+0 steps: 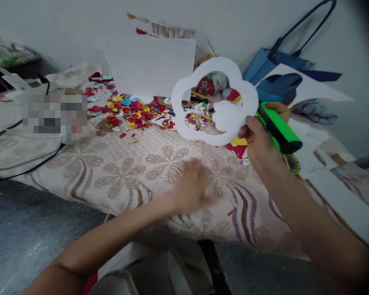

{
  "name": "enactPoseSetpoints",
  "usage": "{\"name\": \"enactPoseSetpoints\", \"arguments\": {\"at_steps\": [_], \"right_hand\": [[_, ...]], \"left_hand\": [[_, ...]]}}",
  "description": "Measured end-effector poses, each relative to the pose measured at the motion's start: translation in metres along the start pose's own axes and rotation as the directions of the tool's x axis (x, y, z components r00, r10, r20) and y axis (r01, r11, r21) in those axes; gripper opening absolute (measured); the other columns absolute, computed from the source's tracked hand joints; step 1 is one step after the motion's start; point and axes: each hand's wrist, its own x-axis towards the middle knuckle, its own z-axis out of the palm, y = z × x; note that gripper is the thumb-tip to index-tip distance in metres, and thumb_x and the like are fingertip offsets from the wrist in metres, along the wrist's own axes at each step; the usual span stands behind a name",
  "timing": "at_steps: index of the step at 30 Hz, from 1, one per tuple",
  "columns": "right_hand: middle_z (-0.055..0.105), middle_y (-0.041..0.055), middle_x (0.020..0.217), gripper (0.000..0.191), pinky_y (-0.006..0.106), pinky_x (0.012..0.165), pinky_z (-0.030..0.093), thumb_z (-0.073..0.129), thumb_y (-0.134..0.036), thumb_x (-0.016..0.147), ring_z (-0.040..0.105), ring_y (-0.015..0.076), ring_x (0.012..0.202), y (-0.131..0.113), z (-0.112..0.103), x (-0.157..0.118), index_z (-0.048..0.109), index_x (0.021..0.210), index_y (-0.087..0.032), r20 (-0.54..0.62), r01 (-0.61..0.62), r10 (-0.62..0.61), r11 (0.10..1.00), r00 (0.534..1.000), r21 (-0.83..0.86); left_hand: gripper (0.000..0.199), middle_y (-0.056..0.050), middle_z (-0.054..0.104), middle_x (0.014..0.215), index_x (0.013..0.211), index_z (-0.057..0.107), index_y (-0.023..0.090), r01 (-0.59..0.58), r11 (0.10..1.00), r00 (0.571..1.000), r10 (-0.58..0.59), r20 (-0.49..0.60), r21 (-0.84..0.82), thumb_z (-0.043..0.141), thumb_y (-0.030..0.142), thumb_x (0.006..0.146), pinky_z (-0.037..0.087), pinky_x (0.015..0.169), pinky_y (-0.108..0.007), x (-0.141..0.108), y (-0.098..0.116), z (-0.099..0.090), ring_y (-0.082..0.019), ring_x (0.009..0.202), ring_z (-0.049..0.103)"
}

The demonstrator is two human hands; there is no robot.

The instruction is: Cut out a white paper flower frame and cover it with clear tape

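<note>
My right hand (260,139) pinches the rim of a white flower-shaped paper ring (181,119) between thumb and finger, holding it up above the table. In the same hand sits a thick green-and-black tool (281,129), which looks like a utility knife; no blade shows. My left hand (192,186) is over the patterned tablecloth (119,176), smeared by motion, with its thumb apart from the fingers and nothing visible in it. Through the ring's opening I see a white scalloped paper piece (227,116).
Red, yellow, blue and white paper scraps (135,112) lie across the table's back. A white sheet (153,65) leans near the wall. A blue bag (261,65) stands at right, with white paper (341,196) below. Cables (27,166) cross the left side.
</note>
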Motion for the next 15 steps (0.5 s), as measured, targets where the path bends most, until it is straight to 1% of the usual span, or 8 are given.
{"name": "enactPoseSetpoints", "arguments": {"at_steps": [1, 2, 4, 8, 9, 12, 13, 15], "right_hand": [[0.050, -0.0115, 0.060, 0.041, 0.026, 0.041, 0.036, 0.067, -0.029, 0.069, 0.045, 0.0102, 0.042, 0.000, 0.004, 0.000, 0.036, 0.096, -0.031, 0.003, -0.013, 0.012, 1.000, 1.000, 0.022], [0.051, -0.0111, 0.061, 0.042, 0.026, 0.041, 0.037, 0.068, -0.030, 0.068, 0.045, 0.0100, 0.042, 0.000, 0.007, 0.001, 0.036, 0.095, -0.031, -0.002, -0.025, 0.025, 0.999, 1.000, 0.048], [0.053, -0.0103, 0.062, 0.043, 0.026, 0.041, 0.038, 0.070, -0.031, 0.066, 0.046, 0.0102, 0.043, 0.000, 0.011, 0.002, 0.038, 0.094, -0.032, -0.003, -0.057, 0.058, 0.996, 0.998, 0.064], [0.053, -0.0109, 0.060, 0.045, 0.025, 0.039, 0.039, 0.073, -0.029, 0.063, 0.046, 0.0099, 0.042, 0.007, 0.005, 0.000, 0.041, 0.094, -0.033, -0.019, -0.109, 0.110, 0.993, 0.994, 0.040], [0.053, -0.0113, 0.060, 0.045, 0.024, 0.038, 0.038, 0.073, -0.028, 0.062, 0.046, 0.0094, 0.041, 0.010, 0.003, -0.002, 0.041, 0.094, -0.033, -0.025, -0.114, 0.116, 0.992, 0.993, 0.053], [0.055, -0.0123, 0.060, 0.044, 0.020, 0.037, 0.038, 0.071, -0.025, 0.064, 0.047, 0.0075, 0.040, 0.019, 0.002, -0.010, 0.042, 0.096, -0.029, -0.012, -0.148, 0.150, 0.983, 0.989, 0.111], [0.055, -0.0124, 0.060, 0.043, 0.019, 0.037, 0.039, 0.070, -0.024, 0.064, 0.048, 0.0069, 0.040, 0.022, 0.003, -0.013, 0.042, 0.097, -0.028, -0.003, -0.166, 0.168, 0.979, 0.986, 0.122], [0.055, -0.0130, 0.059, 0.043, 0.018, 0.039, 0.041, 0.070, -0.023, 0.066, 0.049, 0.0066, 0.042, 0.027, 0.004, -0.017, 0.043, 0.098, -0.028, 0.005, -0.202, 0.203, 0.971, 0.979, 0.130]], "left_hand": [[0.071, -0.017, 0.042, 0.145, 0.138, 0.042, 0.009, -0.322, 0.945, 0.945, 0.324, 0.039, -0.058, 0.040, 0.056, 0.086, 0.030, 0.110, -0.046, -0.001, 0.016, 0.001, -0.031, 0.137, 0.032], [0.059, -0.005, 0.043, 0.146, 0.139, 0.043, 0.018, -0.592, 0.800, 0.800, 0.598, 0.056, -0.095, 0.038, 0.047, 0.088, 0.037, 0.107, -0.033, -0.003, 0.032, 0.002, -0.021, 0.137, 0.033], [0.050, 0.006, 0.043, 0.145, 0.136, 0.049, 0.025, -0.846, 0.525, 0.521, 0.851, 0.067, -0.089, 0.035, 0.031, 0.089, 0.043, 0.100, -0.028, -0.006, 0.056, 0.004, -0.014, 0.137, 0.032], [0.069, -0.020, 0.038, 0.146, 0.140, 0.038, 0.005, -0.446, 0.870, 0.888, 0.459, 0.016, -0.211, 0.040, 0.050, 0.089, 0.025, 0.112, -0.053, -0.007, 0.050, 0.005, -0.032, 0.139, 0.027], [0.071, -0.021, 0.040, 0.144, 0.139, 0.040, 0.004, -0.429, 0.854, 0.884, 0.464, 0.061, -0.295, 0.042, 0.053, 0.087, 0.024, 0.113, -0.052, -0.007, 0.041, 0.003, -0.033, 0.138, 0.029], [0.050, -0.010, 0.059, 0.130, 0.125, 0.056, 0.013, -0.599, 0.493, 0.575, 0.814, 0.090, -0.631, 0.043, 0.047, 0.090, 0.037, 0.107, -0.028, -0.010, 0.014, -0.016, -0.019, 0.127, 0.048], [0.045, -0.010, 0.061, 0.127, 0.122, 0.058, 0.013, -0.563, 0.451, 0.602, 0.798, 0.030, -0.692, 0.044, 0.044, 0.091, 0.042, 0.101, -0.023, -0.011, 0.003, -0.025, -0.017, 0.122, 0.053], [0.030, -0.009, 0.067, 0.115, 0.106, 0.064, 0.018, -0.358, 0.610, 0.901, 0.425, -0.090, -0.706, 0.046, 0.037, 0.092, 0.049, 0.091, -0.027, -0.010, -0.022, -0.047, -0.017, 0.108, 0.062]]}}
